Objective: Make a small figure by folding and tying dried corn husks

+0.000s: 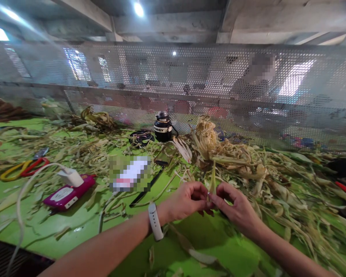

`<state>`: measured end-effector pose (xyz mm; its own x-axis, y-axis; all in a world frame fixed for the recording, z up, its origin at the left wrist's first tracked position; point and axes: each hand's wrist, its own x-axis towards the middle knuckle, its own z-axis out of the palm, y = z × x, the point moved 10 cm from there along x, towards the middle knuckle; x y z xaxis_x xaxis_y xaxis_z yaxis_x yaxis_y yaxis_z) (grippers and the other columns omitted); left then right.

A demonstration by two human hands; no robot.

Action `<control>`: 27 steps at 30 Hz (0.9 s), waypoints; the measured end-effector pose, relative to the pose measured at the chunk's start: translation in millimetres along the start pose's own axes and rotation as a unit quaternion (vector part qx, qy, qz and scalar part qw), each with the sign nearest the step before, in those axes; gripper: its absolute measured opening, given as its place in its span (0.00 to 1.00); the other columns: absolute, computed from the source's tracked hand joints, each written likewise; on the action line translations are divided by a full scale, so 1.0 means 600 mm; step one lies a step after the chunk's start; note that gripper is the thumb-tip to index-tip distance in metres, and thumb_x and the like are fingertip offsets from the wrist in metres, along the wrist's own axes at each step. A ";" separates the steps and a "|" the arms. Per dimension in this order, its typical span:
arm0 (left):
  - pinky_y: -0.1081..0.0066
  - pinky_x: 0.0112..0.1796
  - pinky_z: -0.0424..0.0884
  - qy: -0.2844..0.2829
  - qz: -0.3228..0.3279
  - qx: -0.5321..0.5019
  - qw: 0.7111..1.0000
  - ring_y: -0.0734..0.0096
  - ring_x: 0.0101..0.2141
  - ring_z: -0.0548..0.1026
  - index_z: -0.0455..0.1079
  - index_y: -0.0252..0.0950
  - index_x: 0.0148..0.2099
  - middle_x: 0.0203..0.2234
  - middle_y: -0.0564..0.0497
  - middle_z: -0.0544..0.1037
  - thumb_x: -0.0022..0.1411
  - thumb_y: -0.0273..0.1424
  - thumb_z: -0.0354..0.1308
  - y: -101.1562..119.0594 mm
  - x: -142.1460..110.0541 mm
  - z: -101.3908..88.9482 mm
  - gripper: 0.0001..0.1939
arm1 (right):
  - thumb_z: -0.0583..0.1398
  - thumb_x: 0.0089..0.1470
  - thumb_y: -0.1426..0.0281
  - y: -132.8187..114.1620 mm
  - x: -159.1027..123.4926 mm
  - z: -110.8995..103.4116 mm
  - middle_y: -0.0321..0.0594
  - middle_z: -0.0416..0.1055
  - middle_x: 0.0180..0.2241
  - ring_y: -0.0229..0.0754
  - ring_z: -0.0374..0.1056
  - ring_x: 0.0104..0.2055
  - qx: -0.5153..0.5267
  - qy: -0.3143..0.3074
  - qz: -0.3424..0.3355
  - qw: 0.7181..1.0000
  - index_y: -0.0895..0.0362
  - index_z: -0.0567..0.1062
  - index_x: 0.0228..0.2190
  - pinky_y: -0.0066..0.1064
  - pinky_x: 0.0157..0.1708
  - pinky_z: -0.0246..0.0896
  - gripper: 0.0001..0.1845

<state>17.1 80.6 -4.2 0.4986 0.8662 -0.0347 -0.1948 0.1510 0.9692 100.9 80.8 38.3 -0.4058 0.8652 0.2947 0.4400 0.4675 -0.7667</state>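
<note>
Both my hands meet above the green table point(83, 223), pinching one thin pale-green strip of dried leaf point(212, 181) that stands upright between them. My left hand point(187, 202), with a white band on its wrist, has its fingers closed on the strip's lower end. My right hand point(238, 209) pinches the same strip from the right with thumb and fingers pressed together. A heap of curled dried husks point(216, 148) lies just behind the hands.
Loose husk strips cover most of the table. A pink device with a white plug and cable point(69, 190) lies at the left, red and yellow scissors point(23, 168) farther left, a black jar point(163, 129) at the back. A perforated metal screen point(190, 77) bounds the far edge, with a person behind it.
</note>
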 end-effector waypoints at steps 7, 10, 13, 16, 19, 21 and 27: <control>0.76 0.24 0.65 -0.030 -0.023 0.006 0.999 0.74 0.23 0.75 0.65 0.34 0.31 0.20 0.55 0.76 0.41 0.41 0.69 -0.012 0.000 0.000 0.21 | 0.52 0.59 0.64 -0.014 -0.002 0.007 0.32 0.62 0.21 0.34 0.59 0.23 -0.035 -0.013 -0.052 0.998 0.56 0.62 0.22 0.24 0.24 0.55 0.15; 0.76 0.24 0.65 -0.041 -0.044 0.004 0.998 0.73 0.23 0.75 0.65 0.35 0.31 0.20 0.55 0.77 0.40 0.40 0.70 -0.018 0.000 -0.001 0.21 | 0.50 0.60 0.64 -0.016 -0.002 0.005 0.31 0.60 0.19 0.34 0.57 0.21 -0.049 -0.003 -0.056 0.997 0.55 0.61 0.22 0.24 0.22 0.55 0.16; 0.77 0.24 0.64 -0.029 -0.044 -0.004 0.999 0.75 0.22 0.75 0.67 0.34 0.31 0.19 0.55 0.76 0.41 0.38 0.70 -0.012 -0.001 -0.003 0.20 | 0.49 0.61 0.64 -0.021 -0.001 -0.006 0.31 0.59 0.18 0.34 0.56 0.20 -0.071 0.026 -0.064 0.995 0.55 0.62 0.22 0.23 0.19 0.54 0.17; 0.78 0.25 0.63 0.008 -0.035 -0.045 0.998 0.76 0.23 0.75 0.68 0.33 0.31 0.18 0.56 0.76 0.40 0.35 0.71 -0.001 -0.003 -0.009 0.19 | 0.52 0.60 0.66 -0.037 -0.003 -0.031 0.32 0.63 0.20 0.34 0.59 0.21 -0.105 0.081 -0.101 0.986 0.55 0.65 0.25 0.24 0.21 0.57 0.12; 0.78 0.26 0.63 0.054 -0.029 -0.091 0.994 0.77 0.24 0.74 0.69 0.32 0.28 0.20 0.55 0.76 0.39 0.33 0.72 0.005 -0.005 -0.024 0.17 | 0.57 0.56 0.69 -0.071 -0.014 -0.042 0.38 0.68 0.28 0.38 0.66 0.31 -0.143 0.102 -0.213 0.961 0.56 0.68 0.33 0.27 0.30 0.63 0.03; 0.78 0.27 0.63 0.075 -0.029 -0.116 0.990 0.79 0.23 0.72 0.69 0.32 0.26 0.20 0.55 0.75 0.37 0.32 0.72 0.005 -0.005 -0.034 0.16 | 0.60 0.53 0.70 -0.086 -0.024 -0.032 0.41 0.69 0.34 0.41 0.67 0.37 -0.174 0.085 -0.282 0.940 0.55 0.70 0.38 0.31 0.36 0.64 0.09; 0.77 0.29 0.62 0.105 -0.056 -0.143 0.982 0.80 0.24 0.70 0.71 0.32 0.23 0.20 0.55 0.75 0.34 0.29 0.74 -0.014 -0.002 -0.050 0.15 | 0.59 0.54 0.74 -0.085 -0.032 -0.011 0.41 0.70 0.35 0.41 0.66 0.37 -0.212 0.061 -0.321 0.921 0.53 0.71 0.40 0.33 0.37 0.63 0.11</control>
<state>-7.4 92.5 -19.6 0.3504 0.9113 -0.2163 -0.3931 0.3527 0.8492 91.6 41.3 75.8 -0.6099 0.3867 0.6917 0.4241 0.8966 -0.1274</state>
